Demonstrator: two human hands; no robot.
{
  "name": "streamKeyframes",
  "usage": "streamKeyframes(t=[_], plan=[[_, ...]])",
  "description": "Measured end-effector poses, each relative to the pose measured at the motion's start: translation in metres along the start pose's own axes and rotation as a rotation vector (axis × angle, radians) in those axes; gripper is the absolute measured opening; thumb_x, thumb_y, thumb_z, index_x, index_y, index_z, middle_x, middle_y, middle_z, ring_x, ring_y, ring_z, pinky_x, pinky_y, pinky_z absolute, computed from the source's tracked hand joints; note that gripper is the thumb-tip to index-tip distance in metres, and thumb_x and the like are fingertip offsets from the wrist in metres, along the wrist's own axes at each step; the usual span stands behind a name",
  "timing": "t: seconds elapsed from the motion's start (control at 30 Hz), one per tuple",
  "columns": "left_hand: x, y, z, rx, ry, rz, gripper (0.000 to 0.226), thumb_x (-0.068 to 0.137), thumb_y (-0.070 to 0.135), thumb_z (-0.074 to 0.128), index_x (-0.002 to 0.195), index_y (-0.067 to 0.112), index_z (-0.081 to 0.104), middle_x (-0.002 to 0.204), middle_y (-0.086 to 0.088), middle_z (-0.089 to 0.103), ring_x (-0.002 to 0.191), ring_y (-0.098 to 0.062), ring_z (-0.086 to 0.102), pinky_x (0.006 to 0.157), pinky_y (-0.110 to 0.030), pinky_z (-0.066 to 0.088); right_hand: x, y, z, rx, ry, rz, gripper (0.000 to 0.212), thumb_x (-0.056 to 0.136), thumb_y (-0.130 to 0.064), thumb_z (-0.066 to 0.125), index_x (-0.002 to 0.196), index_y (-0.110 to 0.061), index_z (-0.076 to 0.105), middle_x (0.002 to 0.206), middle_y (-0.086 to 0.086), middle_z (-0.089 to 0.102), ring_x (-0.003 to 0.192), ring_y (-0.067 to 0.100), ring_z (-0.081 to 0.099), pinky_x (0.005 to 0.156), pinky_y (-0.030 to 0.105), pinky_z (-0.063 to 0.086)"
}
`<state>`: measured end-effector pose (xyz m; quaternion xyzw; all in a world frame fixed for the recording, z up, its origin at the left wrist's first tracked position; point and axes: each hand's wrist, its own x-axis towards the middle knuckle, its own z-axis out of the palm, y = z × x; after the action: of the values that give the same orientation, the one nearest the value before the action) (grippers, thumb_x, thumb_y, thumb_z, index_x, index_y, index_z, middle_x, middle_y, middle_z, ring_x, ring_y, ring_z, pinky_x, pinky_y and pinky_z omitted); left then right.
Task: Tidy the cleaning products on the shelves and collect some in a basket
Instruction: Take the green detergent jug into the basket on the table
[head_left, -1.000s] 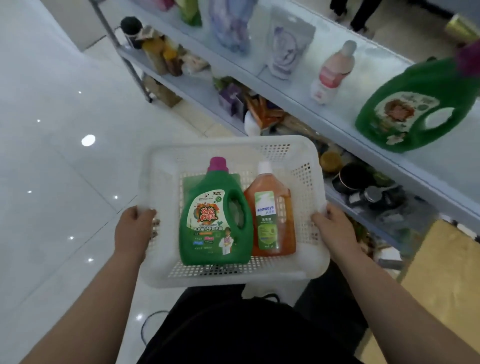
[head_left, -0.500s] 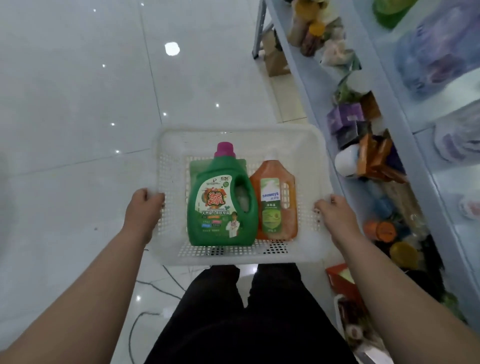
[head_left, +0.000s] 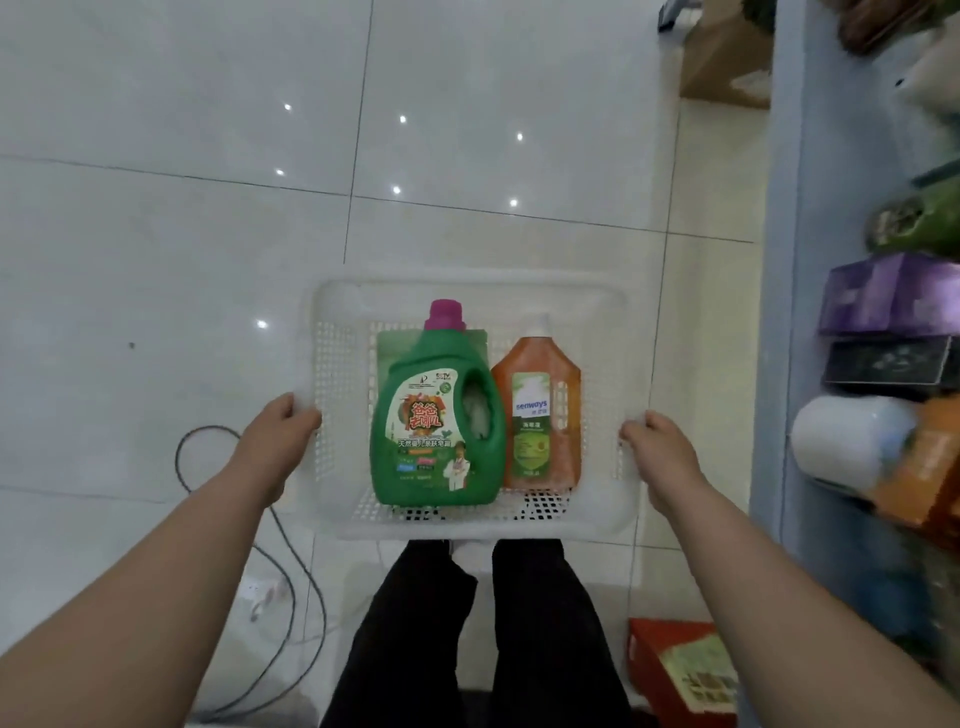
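Observation:
I carry a white perforated plastic basket (head_left: 467, 291) in front of me over the floor. My left hand (head_left: 275, 441) grips its left rim and my right hand (head_left: 660, 452) grips its right rim. Inside lies a green detergent jug (head_left: 436, 415) with a magenta cap, and beside it on the right an orange-brown bottle (head_left: 537, 410) with a green label. A flat green packet (head_left: 395, 345) lies under the jug, mostly hidden.
The blue-grey shelf unit (head_left: 784, 260) runs along the right, holding purple boxes (head_left: 883, 301), a white roll (head_left: 852, 441) and orange packs. A red box (head_left: 675, 670) and a cardboard box (head_left: 722, 67) sit on the white tiled floor. Cables (head_left: 291, 561) lie at lower left.
My view has swung down and left, away from the shelves toward the floor. The basket stays held in both hands with the same bottles in it.

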<state>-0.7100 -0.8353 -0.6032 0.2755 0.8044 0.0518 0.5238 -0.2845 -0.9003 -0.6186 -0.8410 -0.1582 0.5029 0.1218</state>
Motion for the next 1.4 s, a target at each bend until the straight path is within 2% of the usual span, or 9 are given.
streamKeyframes(t=[0.1, 0.23, 0.53, 0.8, 0.9, 1.0, 1.13, 1.27, 1.4], plan=[[0.070, -0.024, 0.039, 0.005, -0.024, -0.031, 0.036, 0.093, 0.025, 0.056, 0.126, 0.013, 0.063, 0.126, -0.013, 0.066, 0.115, -0.035, 0.062, 0.106, -0.057, 0.048, 0.071, 0.021, 0.034, -0.016, -0.038, 0.052, 0.009, 0.088, -0.018, 0.058, 0.087, -0.017, 0.067, 0.092, 0.003, 0.070, 0.086, 0.025, 0.066, 0.074, 0.038, 0.054], [0.150, -0.057, 0.087, 0.004, -0.042, -0.041, 0.037, 0.093, 0.026, 0.056, 0.128, 0.016, 0.063, 0.125, -0.009, 0.066, 0.115, -0.034, 0.062, 0.106, -0.057, 0.048, 0.156, 0.057, 0.076, -0.047, -0.065, 0.110, 0.022, 0.087, -0.018, 0.057, 0.105, -0.014, 0.069, 0.107, 0.006, 0.072, 0.102, 0.029, 0.068, 0.099, 0.051, 0.056], [0.275, -0.103, 0.152, 0.002, -0.112, -0.123, 0.065, 0.075, 0.037, 0.055, 0.137, 0.019, 0.058, 0.136, -0.009, 0.062, 0.127, -0.037, 0.055, 0.111, -0.059, 0.043, 0.283, 0.103, 0.140, -0.094, -0.061, 0.165, 0.047, 0.088, -0.028, 0.055, 0.132, -0.014, 0.062, 0.135, 0.005, 0.064, 0.119, 0.029, 0.062, 0.106, 0.054, 0.051], [0.315, -0.118, 0.175, -0.109, -0.116, -0.123, 0.064, 0.088, 0.021, 0.056, 0.151, 0.020, 0.045, 0.148, -0.007, 0.055, 0.133, -0.032, 0.053, 0.115, -0.055, 0.040, 0.310, 0.109, 0.159, -0.153, -0.047, 0.143, 0.028, 0.092, -0.026, 0.057, 0.119, -0.019, 0.064, 0.123, 0.005, 0.066, 0.107, 0.026, 0.063, 0.102, 0.055, 0.054], [0.301, -0.124, 0.186, -0.213, 0.137, -0.150, 0.066, 0.093, 0.022, 0.061, 0.155, 0.020, 0.039, 0.151, -0.001, 0.047, 0.132, -0.023, 0.048, 0.107, -0.040, 0.039, 0.315, 0.098, 0.159, -0.307, -0.050, 0.091, 0.070, 0.092, -0.032, 0.062, 0.156, -0.016, 0.039, 0.147, 0.011, 0.053, 0.127, 0.032, 0.056, 0.109, 0.048, 0.049], [0.263, -0.148, 0.211, -0.335, 0.436, -0.443, 0.045, 0.084, 0.029, 0.070, 0.120, 0.003, 0.059, 0.113, -0.011, 0.058, 0.104, -0.030, 0.059, 0.083, -0.037, 0.052, 0.327, 0.064, 0.160, -0.505, 0.018, -0.205, 0.092, 0.091, -0.029, 0.067, 0.165, -0.024, 0.012, 0.167, 0.011, 0.022, 0.149, 0.033, 0.033, 0.119, 0.046, 0.036], [0.218, -0.165, 0.264, -0.633, -0.039, -0.758, 0.027, 0.094, 0.031, 0.067, 0.109, 0.010, 0.057, 0.107, -0.014, 0.051, 0.096, -0.034, 0.057, 0.082, -0.041, 0.051, 0.354, 0.000, 0.171, -0.761, 0.010, -0.439, 0.091, 0.096, -0.031, 0.061, 0.164, -0.037, 0.001, 0.173, 0.001, -0.001, 0.157, 0.033, 0.012, 0.119, 0.048, 0.030], [0.235, -0.153, 0.269, -0.694, -0.029, -0.647, 0.011, 0.091, 0.024, 0.067, 0.092, 0.014, 0.061, 0.102, -0.013, 0.051, 0.096, -0.031, 0.056, 0.083, -0.041, 0.053, 0.361, -0.002, 0.171, -0.834, 0.036, -0.369, 0.082, 0.097, -0.030, 0.058, 0.164, -0.035, 0.011, 0.167, 0.004, 0.012, 0.143, 0.038, 0.033, 0.105, 0.047, 0.043], [0.280, -0.118, 0.238, -0.534, -0.006, -0.295, 0.052, 0.099, 0.021, 0.056, 0.148, 0.018, 0.039, 0.136, -0.007, 0.051, 0.117, -0.027, 0.056, 0.092, -0.048, 0.051, 0.333, 0.066, 0.145, -0.635, 0.054, -0.149, 0.078, 0.096, -0.024, 0.056, 0.161, -0.031, 0.015, 0.155, 0.010, 0.024, 0.120, 0.037, 0.054, 0.093, 0.042, 0.049]])
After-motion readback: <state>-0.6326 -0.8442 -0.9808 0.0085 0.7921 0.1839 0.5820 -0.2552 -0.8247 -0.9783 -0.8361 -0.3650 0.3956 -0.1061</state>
